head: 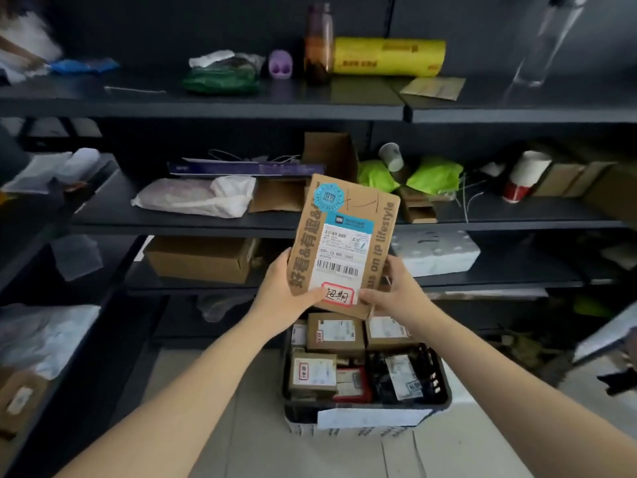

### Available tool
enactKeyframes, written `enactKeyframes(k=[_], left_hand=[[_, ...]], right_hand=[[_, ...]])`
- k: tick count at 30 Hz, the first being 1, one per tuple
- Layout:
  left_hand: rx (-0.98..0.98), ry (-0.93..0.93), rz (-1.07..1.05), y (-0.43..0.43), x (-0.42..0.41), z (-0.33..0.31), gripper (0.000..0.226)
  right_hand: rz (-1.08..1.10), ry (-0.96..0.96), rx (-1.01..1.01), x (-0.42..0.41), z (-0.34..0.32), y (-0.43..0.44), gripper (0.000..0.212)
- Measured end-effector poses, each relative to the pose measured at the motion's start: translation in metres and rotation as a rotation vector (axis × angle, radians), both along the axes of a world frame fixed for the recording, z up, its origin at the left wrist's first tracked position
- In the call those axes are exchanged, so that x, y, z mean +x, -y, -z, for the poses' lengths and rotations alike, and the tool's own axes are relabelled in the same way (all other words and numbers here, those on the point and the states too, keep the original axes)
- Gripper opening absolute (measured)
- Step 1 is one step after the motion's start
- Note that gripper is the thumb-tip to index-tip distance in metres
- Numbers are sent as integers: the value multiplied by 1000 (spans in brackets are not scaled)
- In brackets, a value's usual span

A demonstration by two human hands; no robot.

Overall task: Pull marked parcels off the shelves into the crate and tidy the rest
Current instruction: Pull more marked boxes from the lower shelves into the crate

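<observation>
Several dark shelf tiers (241, 105) fill the view, loaded with loose stock: yellow film roll (389, 56), cardboard box (203, 258), white soft bag (196, 198), white foam box (437, 253), green bags (434, 174), brown bottle (319, 46), paper cup (391, 157); none of it lies between parcel and crate. One black crate (444, 398) on the floor below, nearly full of small labelled boxes and a dark pouch; free room looks scarce, so a flat item probably has to lie on top or slide in on edge. One flat cardboard parcel (344, 243), held upright in the air before the middle shelves, just above the crate's far end; judged light, fairly stiff, liable to bend if squeezed mid-panel, dry board not slippery; best held at the lower corners or long edges. Two bare hands: left hand (279, 291) grips the lower left corner, thumb on the face; right hand (393, 291) grips the lower right corner likewise. One red-bordered sticker (339, 294), handwritten, at the parcel's lower edge between the thumbs, marking it for the crate
</observation>
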State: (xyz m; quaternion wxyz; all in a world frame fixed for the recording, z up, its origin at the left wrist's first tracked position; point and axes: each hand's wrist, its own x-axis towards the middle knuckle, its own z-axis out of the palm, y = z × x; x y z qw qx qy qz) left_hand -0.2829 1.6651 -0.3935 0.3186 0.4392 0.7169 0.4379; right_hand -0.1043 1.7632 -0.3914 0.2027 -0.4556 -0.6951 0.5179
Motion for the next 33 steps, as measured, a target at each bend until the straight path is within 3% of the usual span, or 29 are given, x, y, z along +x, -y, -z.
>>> enactKeyframes(k=[8,18,24,33], left_hand=[[-255,19,16,-72,41,62,59],[-575,11,18,-103,17,192,63],[-633,-58,133,-128,-5,246,54],[-563,-351,212,-204,-53,308,59]], right_hand=[[2,81,-218,45,76,-75,58],[24,138,-519,12,221,-104,36],[227,157,-679,-9,291,-99,54],[558,-227,-1004,-71,350,-93,49]])
